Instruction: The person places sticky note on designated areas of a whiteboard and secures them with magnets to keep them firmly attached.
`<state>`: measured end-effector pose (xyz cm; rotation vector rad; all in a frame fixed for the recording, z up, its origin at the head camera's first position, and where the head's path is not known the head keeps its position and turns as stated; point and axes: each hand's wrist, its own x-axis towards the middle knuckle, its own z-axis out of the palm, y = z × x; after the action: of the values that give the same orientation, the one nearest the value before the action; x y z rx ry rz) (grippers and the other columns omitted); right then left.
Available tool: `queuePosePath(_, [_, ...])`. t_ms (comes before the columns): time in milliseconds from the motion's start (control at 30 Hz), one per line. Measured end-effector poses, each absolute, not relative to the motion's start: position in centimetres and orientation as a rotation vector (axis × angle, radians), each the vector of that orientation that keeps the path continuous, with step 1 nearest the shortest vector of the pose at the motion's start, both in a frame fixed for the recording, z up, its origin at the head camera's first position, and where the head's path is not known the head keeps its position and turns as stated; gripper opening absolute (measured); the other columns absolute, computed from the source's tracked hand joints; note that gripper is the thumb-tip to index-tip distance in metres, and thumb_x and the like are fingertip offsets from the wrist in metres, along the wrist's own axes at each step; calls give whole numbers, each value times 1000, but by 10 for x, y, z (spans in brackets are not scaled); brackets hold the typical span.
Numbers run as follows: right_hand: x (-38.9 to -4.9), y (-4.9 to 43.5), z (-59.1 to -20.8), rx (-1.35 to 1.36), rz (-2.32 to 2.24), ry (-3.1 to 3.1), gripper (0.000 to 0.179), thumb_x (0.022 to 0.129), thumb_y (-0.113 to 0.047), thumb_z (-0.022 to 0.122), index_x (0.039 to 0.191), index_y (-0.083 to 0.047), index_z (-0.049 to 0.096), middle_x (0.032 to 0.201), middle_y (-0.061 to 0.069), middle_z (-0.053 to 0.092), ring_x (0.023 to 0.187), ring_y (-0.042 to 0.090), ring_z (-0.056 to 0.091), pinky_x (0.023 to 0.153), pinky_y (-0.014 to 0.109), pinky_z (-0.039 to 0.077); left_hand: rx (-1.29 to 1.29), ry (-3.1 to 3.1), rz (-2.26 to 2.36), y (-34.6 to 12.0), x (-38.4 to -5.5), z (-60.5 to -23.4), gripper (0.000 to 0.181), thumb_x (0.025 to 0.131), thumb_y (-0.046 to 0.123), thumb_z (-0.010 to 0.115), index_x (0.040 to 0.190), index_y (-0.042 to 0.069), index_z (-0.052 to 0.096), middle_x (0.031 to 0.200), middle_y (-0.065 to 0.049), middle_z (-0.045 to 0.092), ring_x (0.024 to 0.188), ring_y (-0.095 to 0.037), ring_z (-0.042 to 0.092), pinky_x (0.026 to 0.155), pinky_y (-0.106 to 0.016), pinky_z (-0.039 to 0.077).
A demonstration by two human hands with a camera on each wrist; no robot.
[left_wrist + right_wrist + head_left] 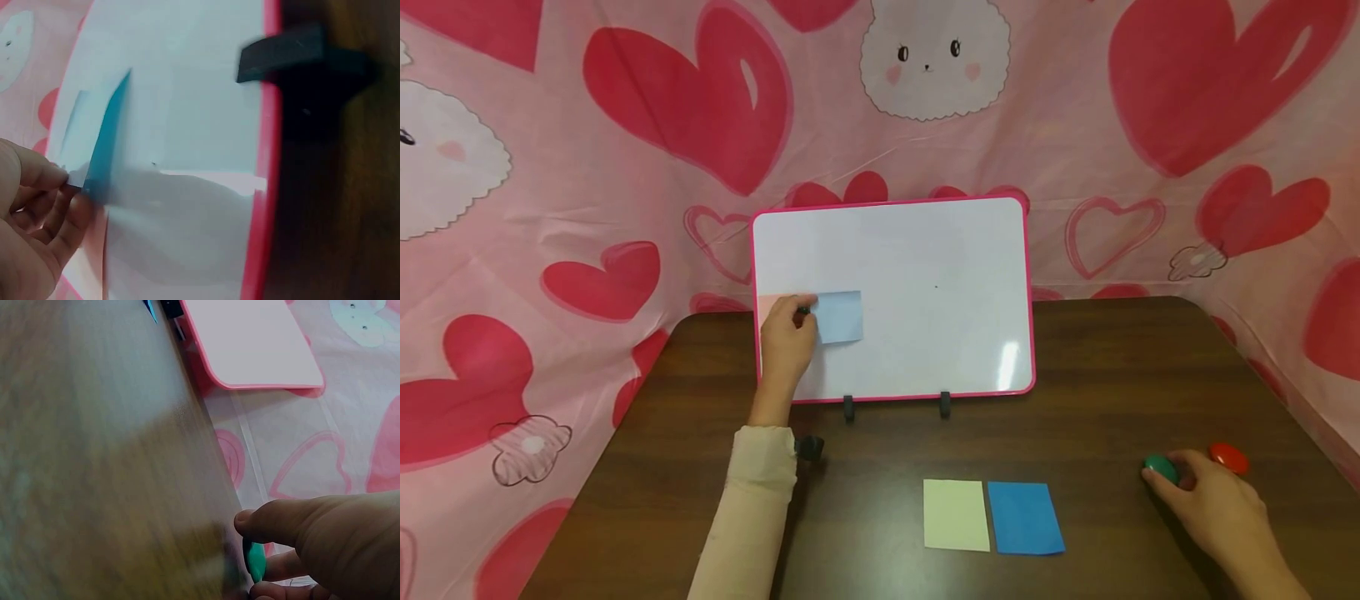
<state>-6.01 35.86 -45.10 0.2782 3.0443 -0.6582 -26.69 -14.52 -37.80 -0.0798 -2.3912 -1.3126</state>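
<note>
A light blue sticky note is at the left part of the whiteboard, and my left hand pinches it by its left edge. In the left wrist view the note stands partly away from the board. A peach note shows just behind that hand, mostly covered by it. Over at the right side of the table, my right hand grips a green round magnet between thumb and fingers. Beside these fingers lies a red round magnet.
A pale yellow note and a darker blue note lie side by side on the brown table. Two black clips support the board's lower edge. Behind everything hangs a pink heart-patterned cloth.
</note>
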Motion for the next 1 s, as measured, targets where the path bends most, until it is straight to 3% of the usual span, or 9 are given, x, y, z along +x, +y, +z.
queuePosePath(267, [-58, 357, -451, 275, -662, 3038, 62, 99, -47, 62, 119, 11, 57, 83, 6, 62, 74, 30, 61, 61, 56, 47, -204, -2396, -1062, -136, -268, -385, 29, 96, -1, 55, 121, -7, 68, 124, -21, 56, 109, -33, 58, 94, -44, 49])
queuePosePath(400, [-59, 356, -451, 276, -653, 3054, 62, 98, -48, 62, 119, 10, 58, 83, 5, 62, 74, 31, 62, 60, 56, 47, -248, -2406, -957, -136, -268, -386, 29, 97, -1, 55, 122, -8, 68, 126, -20, 54, 116, -34, 58, 97, -45, 48])
queuePosePath(700, [-60, 358, -451, 269, -650, 3041, 64, 99, -50, 60, 119, 10, 58, 83, 5, 63, 73, 29, 62, 58, 54, 48, -345, -2424, -813, -145, -269, -384, 29, 95, -7, 57, 121, -7, 69, 124, -19, 58, 116, -33, 59, 99, -43, 48])
queuePosePath(1000, [-61, 358, -450, 272, -655, 3013, 66, 99, -50, 59, 120, 12, 56, 84, 5, 63, 73, 27, 61, 58, 53, 48, -323, -2461, -700, -144, -269, -382, 30, 94, -4, 61, 122, -3, 70, 125, -15, 60, 114, -31, 61, 94, -45, 51])
